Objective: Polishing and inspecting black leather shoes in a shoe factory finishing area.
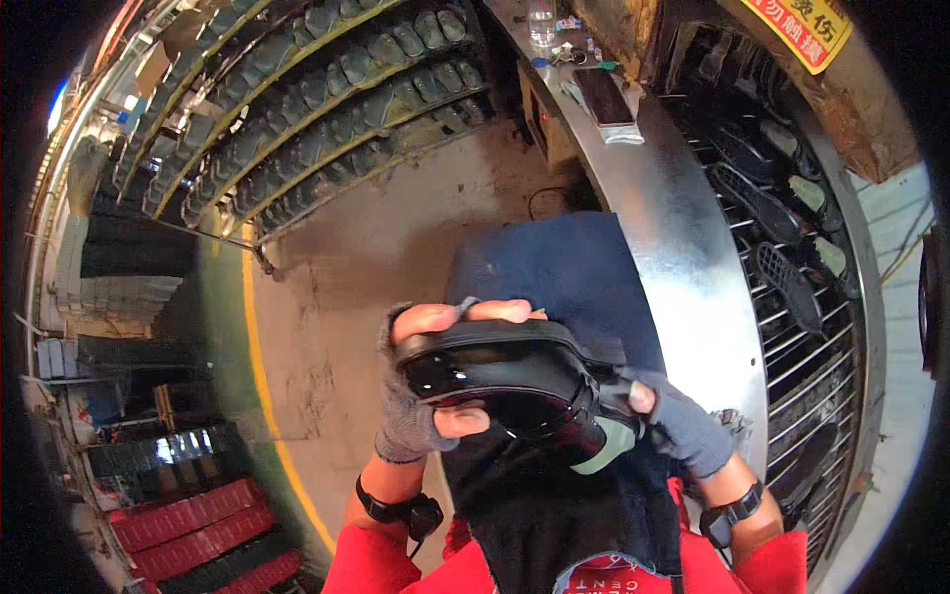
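Note:
A glossy black shoe point(475, 376) is held on its side in front of my body, its dark sole point(475, 339) facing away from me. At the right end of the shoe, a pale green shoe last point(606, 447) shows at the opening. My left hand point(408, 421), in a grey fingerless glove, wraps round the left end, fingers over the sole and thumb on the upper. On the other end, my right hand point(683, 421), gloved alike, is closed with its thumb against the shoe; most of its fingers are hidden. Dark blue cloth point(554, 262) lies beneath the shoe.
A shiny metal counter point(683, 257) runs along my right, with a phone point(602, 96) and a clear bottle point(541, 22) on it. Beyond it, black soles point(787, 282) lie on metal bars. Shelves of dark shoes point(327, 89) stand far left; red stacked pieces point(193, 520) lie near left.

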`<control>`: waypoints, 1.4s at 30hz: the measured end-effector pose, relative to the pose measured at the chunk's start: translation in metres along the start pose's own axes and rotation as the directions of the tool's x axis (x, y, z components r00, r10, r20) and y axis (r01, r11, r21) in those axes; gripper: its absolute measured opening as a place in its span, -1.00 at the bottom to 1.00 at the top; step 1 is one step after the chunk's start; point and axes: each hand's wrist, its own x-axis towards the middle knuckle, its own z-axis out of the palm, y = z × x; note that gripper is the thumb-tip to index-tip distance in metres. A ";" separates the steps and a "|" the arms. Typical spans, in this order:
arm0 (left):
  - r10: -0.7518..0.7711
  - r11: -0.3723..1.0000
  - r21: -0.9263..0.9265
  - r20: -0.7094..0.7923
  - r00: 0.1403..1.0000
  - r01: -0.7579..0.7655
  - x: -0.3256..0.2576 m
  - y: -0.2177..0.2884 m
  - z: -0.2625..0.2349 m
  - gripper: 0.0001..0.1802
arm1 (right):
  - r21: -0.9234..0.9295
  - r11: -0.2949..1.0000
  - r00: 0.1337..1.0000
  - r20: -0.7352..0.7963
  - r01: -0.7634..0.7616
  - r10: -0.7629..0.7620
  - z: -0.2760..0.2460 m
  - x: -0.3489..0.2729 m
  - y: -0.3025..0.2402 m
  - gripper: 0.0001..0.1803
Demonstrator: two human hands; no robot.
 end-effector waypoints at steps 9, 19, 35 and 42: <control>-0.227 0.974 0.087 0.363 0.904 0.210 0.005 -0.038 -0.014 0.23 | -0.036 0.969 0.923 -0.298 0.245 -0.244 -0.054 0.011 -0.070 -0.11; -0.126 0.948 0.271 -0.152 0.980 0.164 0.030 -0.097 0.038 -0.44 | -0.706 0.665 0.957 0.066 0.245 -0.282 -0.034 0.045 -0.079 -0.05; -0.081 0.849 0.492 -0.237 0.968 0.191 0.008 -0.081 0.042 -0.18 | -0.817 0.450 0.872 0.123 0.359 -0.473 0.010 0.040 -0.090 -0.19; -0.087 0.884 0.465 0.081 0.993 0.040 0.002 -0.036 0.039 -0.11 | -0.836 0.348 0.857 0.247 0.424 -0.452 0.014 0.000 -0.079 0.03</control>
